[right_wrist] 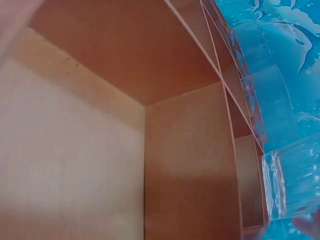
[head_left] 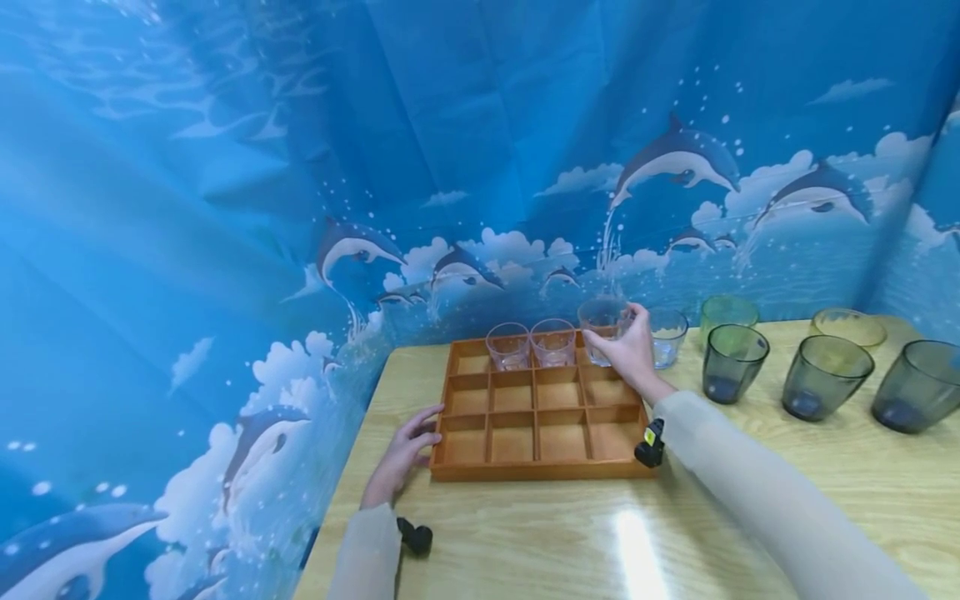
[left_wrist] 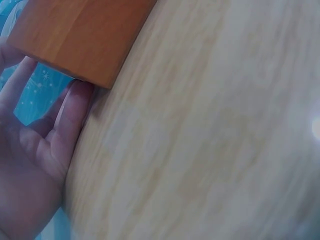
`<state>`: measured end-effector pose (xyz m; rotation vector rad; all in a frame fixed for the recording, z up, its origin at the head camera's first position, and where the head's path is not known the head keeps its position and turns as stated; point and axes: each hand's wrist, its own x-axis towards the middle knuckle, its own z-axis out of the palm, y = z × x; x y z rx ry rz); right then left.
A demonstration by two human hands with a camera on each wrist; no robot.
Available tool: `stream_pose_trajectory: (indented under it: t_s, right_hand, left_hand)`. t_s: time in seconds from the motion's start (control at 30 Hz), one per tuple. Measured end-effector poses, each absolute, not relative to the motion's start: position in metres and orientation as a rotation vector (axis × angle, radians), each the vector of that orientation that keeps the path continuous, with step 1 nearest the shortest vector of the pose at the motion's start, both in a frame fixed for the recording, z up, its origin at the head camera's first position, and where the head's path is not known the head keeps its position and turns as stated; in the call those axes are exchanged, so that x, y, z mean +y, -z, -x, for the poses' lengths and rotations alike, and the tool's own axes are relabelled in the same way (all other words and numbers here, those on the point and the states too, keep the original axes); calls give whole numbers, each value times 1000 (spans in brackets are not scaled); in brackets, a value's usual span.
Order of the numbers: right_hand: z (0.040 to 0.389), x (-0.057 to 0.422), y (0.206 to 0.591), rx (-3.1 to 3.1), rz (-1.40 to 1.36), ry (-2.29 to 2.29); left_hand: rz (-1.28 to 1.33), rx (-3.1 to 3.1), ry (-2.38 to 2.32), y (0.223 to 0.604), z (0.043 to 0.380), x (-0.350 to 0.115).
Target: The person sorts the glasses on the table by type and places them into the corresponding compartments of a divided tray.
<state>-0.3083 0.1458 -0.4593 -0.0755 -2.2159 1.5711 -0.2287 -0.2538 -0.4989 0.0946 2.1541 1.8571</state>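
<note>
A wooden compartment tray [head_left: 543, 473] lies on the table. My left hand [head_left: 405, 454] rests against its left side, fingertips touching the wall; the left wrist view shows fingers [left_wrist: 70, 115] at the tray's lower corner. With thumb and fingers my right hand [head_left: 628, 346] holds a clear glass [head_left: 600, 321], upright at the rightmost back-row compartment; whether its base touches the bottom I cannot tell. Two clear pinkish glasses, one [head_left: 508, 343] left of the other [head_left: 553, 342], stand in the middle back-row compartments. In the right wrist view the held glass [right_wrist: 295, 177] shows at the right edge.
Just right of my right hand stands another clear glass [head_left: 667, 337]. Farther right are a green glass [head_left: 727, 312], an amber glass [head_left: 847, 325] and several dark tinted glasses [head_left: 827, 379]. A dolphin-printed blue curtain [head_left: 487, 150] hangs behind the table [head_left: 540, 542].
</note>
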Motion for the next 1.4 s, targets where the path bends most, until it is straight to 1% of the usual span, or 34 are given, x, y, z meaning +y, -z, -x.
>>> stream_pose_trajectory:
  t_s: [0.4,0.7,1.4]
  right_hand:
    - [321,142,462,-2227,109,-1561]
    - [327,145,465,-2279,76,-1551]
    - [321,154,475,-2436,78,-1513]
  left_hand:
    - [-75,2148,-1857,500,230,-254]
    - [-74,2160,-1860,500,231,-255]
    - [-100,2169,-1855,501,230,-254]
